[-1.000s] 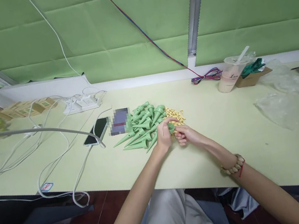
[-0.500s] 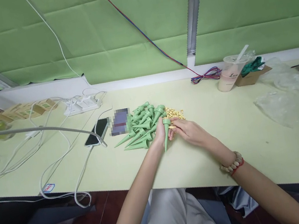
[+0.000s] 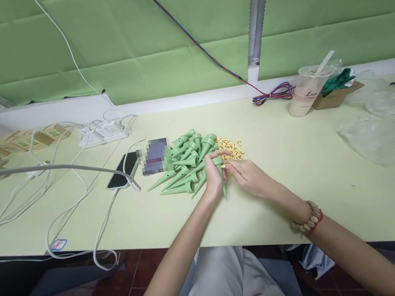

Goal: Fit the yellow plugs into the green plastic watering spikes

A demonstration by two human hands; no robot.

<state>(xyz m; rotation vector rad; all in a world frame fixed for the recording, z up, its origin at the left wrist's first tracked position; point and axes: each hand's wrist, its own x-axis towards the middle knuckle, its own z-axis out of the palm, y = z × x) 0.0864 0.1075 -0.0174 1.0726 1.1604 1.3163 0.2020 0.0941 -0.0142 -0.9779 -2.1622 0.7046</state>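
Observation:
My left hand [image 3: 213, 179] is wrapped round a green plastic watering spike [image 3: 223, 186], its wide collar up and its tip down towards me. Between the fingertips of my right hand [image 3: 250, 175] is a small yellow plug [image 3: 224, 166], held against or very near the side of the collar; whether it has entered a hole is hidden. Several more green spikes [image 3: 181, 175] lie in a heap just left of and behind my left hand. Beyond my right hand spreads a pile of small yellow plugs [image 3: 233, 149].
Left of the heap lie a blurred dark flat object [image 3: 156, 156] and a phone [image 3: 123, 170] with white cables. A power strip [image 3: 104, 132] stands behind. At the back right are a drink cup [image 3: 305, 92], a small cardboard box [image 3: 333, 97] and clear plastic bags [image 3: 365, 140].
My right hand has brought the yellow plug up to the spike's collar. In my left hand the spike has turned, its tip swinging to the right. The view has shifted slightly.

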